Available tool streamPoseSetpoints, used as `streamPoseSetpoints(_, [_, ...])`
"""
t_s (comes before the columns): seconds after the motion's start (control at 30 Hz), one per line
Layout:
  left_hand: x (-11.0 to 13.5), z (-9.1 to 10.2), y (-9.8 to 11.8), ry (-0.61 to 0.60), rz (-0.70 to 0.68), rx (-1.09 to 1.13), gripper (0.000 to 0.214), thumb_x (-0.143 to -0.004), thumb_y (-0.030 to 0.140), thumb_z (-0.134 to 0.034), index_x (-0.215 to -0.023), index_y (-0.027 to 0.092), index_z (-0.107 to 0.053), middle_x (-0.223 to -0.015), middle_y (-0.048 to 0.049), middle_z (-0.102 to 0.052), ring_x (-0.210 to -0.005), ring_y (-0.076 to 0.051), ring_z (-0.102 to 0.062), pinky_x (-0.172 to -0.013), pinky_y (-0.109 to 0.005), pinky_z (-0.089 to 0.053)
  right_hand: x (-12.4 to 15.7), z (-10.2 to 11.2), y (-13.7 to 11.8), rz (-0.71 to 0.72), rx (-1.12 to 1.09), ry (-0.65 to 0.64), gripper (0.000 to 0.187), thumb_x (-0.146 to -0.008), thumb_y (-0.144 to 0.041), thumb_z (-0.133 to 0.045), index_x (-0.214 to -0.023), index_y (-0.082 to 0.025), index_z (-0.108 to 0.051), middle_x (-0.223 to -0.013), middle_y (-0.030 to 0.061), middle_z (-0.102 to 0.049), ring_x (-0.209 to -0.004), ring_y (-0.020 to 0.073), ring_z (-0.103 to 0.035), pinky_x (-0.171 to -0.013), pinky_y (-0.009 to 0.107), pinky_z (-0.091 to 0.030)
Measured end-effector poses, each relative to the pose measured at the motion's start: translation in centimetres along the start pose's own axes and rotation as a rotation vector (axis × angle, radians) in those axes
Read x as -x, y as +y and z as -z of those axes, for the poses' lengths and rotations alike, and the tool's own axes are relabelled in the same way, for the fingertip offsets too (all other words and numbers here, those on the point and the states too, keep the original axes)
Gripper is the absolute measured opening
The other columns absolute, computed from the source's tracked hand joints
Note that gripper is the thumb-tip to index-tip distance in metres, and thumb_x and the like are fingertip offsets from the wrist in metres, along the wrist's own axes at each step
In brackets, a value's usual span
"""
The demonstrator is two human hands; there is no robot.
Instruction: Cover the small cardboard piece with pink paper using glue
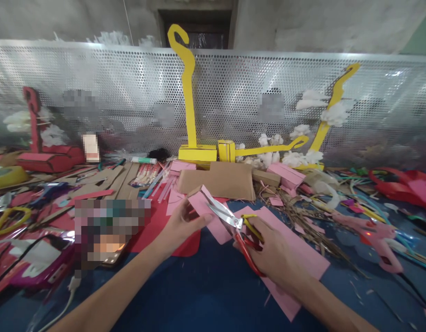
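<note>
My left hand grips a small pink paper-covered cardboard piece, thumb on its face. In my right hand is a pair of scissors with one yellow and one red handle. The blades are parted slightly and lie against the right edge of the pink piece; whether paper sits between them I cannot tell. Pink paper sheets lie beneath my right hand and forearm. A red sheet is under my left wrist.
A pink glue gun with a lit red light lies at the right. Behind my hands stand a brown cardboard piece and a yellow hooked stand. Loose twigs and a purple device with cables flank the work area.
</note>
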State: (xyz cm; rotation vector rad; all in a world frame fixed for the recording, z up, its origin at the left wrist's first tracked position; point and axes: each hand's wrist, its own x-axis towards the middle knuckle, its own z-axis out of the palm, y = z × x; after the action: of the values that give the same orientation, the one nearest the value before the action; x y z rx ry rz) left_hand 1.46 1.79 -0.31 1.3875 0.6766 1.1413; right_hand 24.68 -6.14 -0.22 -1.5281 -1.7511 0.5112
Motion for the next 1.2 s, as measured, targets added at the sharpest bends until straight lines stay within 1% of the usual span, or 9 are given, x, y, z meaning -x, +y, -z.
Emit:
streamPoseSetpoints(0.17, [0.2,-0.3,0.7,-0.043,-0.003,0.007,0.052,-0.078,0.034,-0.083,-0.125,0.023,-0.063,-0.138,-0.0106,-0.062,-0.130,-0.031,-0.056,-0.104,-0.043,-0.050,0.1,0.1,0.0,0.081,0.067,-0.006,0.014,-0.090,-0.033,-0.059,-0.099,-0.023,-0.058,-0.083,0.0033,-0.066,-0.066,0.0181,-0.060,-0.058,0.027,-0.045])
streamPoseSetpoints(0.3, [0.6,-0.3,0.8,-0.114,0.038,-0.003,0.061,-0.082,0.032,-0.079,-0.138,0.027,-0.056,-0.138,-0.0103,-0.062,-0.130,-0.030,-0.055,-0.105,-0.043,-0.049,0.0,0.4,-0.1,0.103,0.137,-0.032,0.007,-0.086,-0.024,-0.055,-0.093,-0.023,-0.055,-0.079,0.0023,-0.064,-0.066,0.0178,-0.059,-0.059,0.027,-0.042])
streamPoseSetpoints(0.47, [0.9,-0.1,0.4,-0.197,0.048,0.020,0.055,-0.083,0.030,-0.079,-0.133,0.025,-0.059,-0.137,-0.0126,-0.063,-0.128,-0.032,-0.057,-0.103,-0.045,-0.050,0.0,0.2,0.5,0.074,0.156,-0.059,0.017,-0.085,-0.026,-0.056,-0.102,-0.023,-0.056,-0.077,0.0002,-0.065,-0.063,0.0173,-0.058,-0.057,0.026,-0.040])
streamPoseSetpoints(0.73, [0.9,-0.1,0.3,-0.183,0.094,0.037,0.051,-0.084,0.031,-0.079,-0.131,0.026,-0.061,-0.137,-0.0110,-0.063,-0.128,-0.032,-0.057,-0.104,-0.045,-0.050,0.0,0.3,0.7,0.064,0.181,-0.069,0.009,-0.089,-0.029,-0.055,-0.094,-0.023,-0.057,-0.066,-0.0030,-0.059,-0.055,0.0147,-0.051,-0.053,0.024,-0.036])
streamPoseSetpoints(0.83, [1.1,0.1,0.1,-0.151,0.205,0.128,0.046,-0.084,0.035,-0.078,-0.127,0.027,-0.063,-0.134,-0.0109,-0.066,-0.123,-0.031,-0.061,-0.099,-0.044,-0.053,0.0,0.2,1.0,0.044,0.191,-0.040,0.008,-0.089,-0.030,-0.054,-0.091,-0.023,-0.057,-0.063,-0.0039,-0.056,-0.054,0.0145,-0.048,-0.052,0.025,-0.034])
streamPoseSetpoints(0.9, [1.3,0.2,0.2,-0.124,0.369,0.217,0.041,-0.087,0.044,-0.072,-0.123,0.024,-0.065,-0.123,-0.0126,-0.071,-0.113,-0.030,-0.067,-0.094,-0.044,-0.055,-0.1,0.2,1.2,0.024,0.157,-0.011,0.008,-0.091,-0.031,-0.054,-0.093,-0.023,-0.055,-0.065,-0.0040,-0.056,-0.056,0.0148,-0.048,-0.053,0.025,-0.036])
streamPoseSetpoints(1.03, [1.5,0.6,1.0,-0.216,0.661,0.359,0.057,-0.092,0.062,-0.054,-0.110,0.011,-0.071,-0.094,-0.0182,-0.074,-0.083,-0.027,-0.070,-0.079,-0.043,-0.058,-0.5,0.5,0.8,0.024,0.036,0.033,0.013,-0.095,-0.035,-0.054,-0.089,-0.024,-0.051,-0.071,-0.0025,-0.058,-0.060,0.0151,-0.051,-0.056,0.026,-0.040])
streamPoseSetpoints(1.1, [1.4,0.8,1.4,-0.291,0.669,0.428,0.053,-0.092,0.056,-0.052,-0.114,0.010,-0.071,-0.095,-0.0183,-0.074,-0.083,-0.026,-0.069,-0.073,-0.039,-0.058,-0.7,0.8,0.5,0.028,-0.043,0.017,0.016,-0.096,-0.038,-0.054,-0.089,-0.024,-0.050,-0.073,-0.0015,-0.059,-0.062,0.0157,-0.054,-0.057,0.026,-0.043])
streamPoseSetpoints(1.2, [1.2,1.2,1.8,-0.358,0.614,0.543,0.045,-0.089,0.042,-0.055,-0.123,0.016,-0.069,-0.116,-0.0177,-0.072,-0.098,-0.028,-0.068,-0.071,-0.035,-0.056,-0.8,0.9,0.4,0.038,-0.181,-0.045,0.017,-0.098,-0.040,-0.051,-0.101,-0.024,-0.051,-0.087,0.0024,-0.064,-0.076,0.0188,-0.063,-0.068,0.028,-0.052])
